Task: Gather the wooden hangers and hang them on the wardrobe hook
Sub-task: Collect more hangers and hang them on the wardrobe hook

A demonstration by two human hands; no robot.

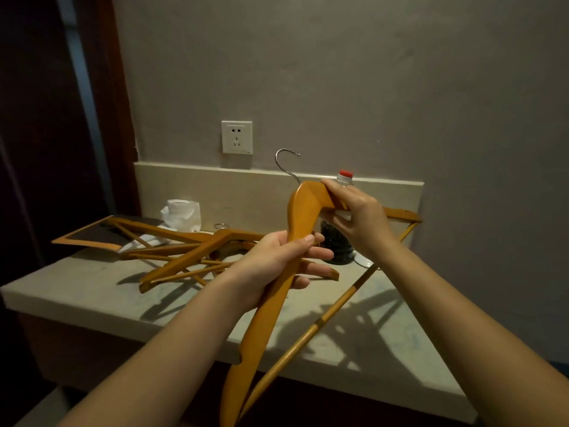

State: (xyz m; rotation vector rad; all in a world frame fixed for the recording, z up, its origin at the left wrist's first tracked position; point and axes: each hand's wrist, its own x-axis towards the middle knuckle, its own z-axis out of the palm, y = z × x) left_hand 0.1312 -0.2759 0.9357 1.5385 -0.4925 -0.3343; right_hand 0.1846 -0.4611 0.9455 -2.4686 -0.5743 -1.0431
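Home or hotel room: stone counter (92,288), wall socket (236,137), wooden hangers (197,245).

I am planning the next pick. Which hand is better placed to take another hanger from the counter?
Probably the left hand: the hanger pile lies on its side. The right hand grips the held hanger near its hook and could keep it alone.

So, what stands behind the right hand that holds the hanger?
A bottle with a red cap, on the countertop. The right hand and the wooden hanger cover its middle, so any label cannot be seen.
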